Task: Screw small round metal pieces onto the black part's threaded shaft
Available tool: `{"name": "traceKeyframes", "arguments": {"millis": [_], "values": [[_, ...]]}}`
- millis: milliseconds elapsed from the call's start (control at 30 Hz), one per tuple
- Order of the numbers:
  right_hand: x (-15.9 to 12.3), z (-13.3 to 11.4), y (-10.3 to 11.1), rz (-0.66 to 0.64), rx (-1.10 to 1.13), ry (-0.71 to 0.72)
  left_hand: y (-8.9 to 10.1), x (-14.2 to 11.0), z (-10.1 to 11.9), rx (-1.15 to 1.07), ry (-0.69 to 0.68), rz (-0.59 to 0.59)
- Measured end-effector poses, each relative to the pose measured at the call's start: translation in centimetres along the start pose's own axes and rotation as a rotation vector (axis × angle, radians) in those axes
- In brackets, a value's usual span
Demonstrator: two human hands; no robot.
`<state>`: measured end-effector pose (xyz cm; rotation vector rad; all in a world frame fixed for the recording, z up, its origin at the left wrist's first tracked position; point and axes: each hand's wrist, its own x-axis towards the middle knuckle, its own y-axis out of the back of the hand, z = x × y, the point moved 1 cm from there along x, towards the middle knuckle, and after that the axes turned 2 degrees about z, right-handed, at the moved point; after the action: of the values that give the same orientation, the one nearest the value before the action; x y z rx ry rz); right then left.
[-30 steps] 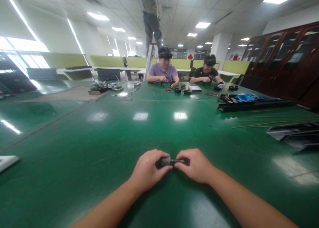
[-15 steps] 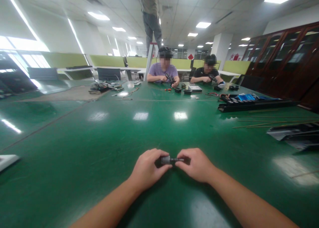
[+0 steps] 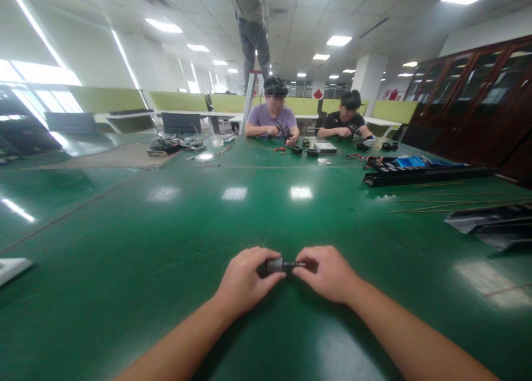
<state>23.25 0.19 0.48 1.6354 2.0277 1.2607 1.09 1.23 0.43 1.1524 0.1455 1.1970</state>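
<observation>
Between my two hands, low over the green table (image 3: 266,220), is a small part with a grey cylinder (image 3: 275,265) at its left end and a thin dark shaft (image 3: 290,265) pointing right. Its exact kind I cannot make out. My left hand (image 3: 246,278) curls thumb and fingers around the grey cylinder, covering its far left end. On the other side, my right hand (image 3: 326,273) pinches the tip of the shaft between thumb and forefinger. The part lies level, side to side.
Long black channels with blue pieces (image 3: 411,162) lie at the right, near thin rods (image 3: 440,206) and dark metal profiles (image 3: 494,225). A white object (image 3: 14,270) sits at the left edge. Two people work across the table; another stands on a ladder (image 3: 250,92) behind.
</observation>
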Motion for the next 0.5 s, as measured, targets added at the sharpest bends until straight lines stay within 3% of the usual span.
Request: {"name": "traceKeyframes", "arguments": {"millis": [500], "values": [[-0.07, 0.14, -0.05, 0.01, 0.021, -0.016, -0.06, -0.06, -0.32, -0.004, 0.003, 0.002]]}}
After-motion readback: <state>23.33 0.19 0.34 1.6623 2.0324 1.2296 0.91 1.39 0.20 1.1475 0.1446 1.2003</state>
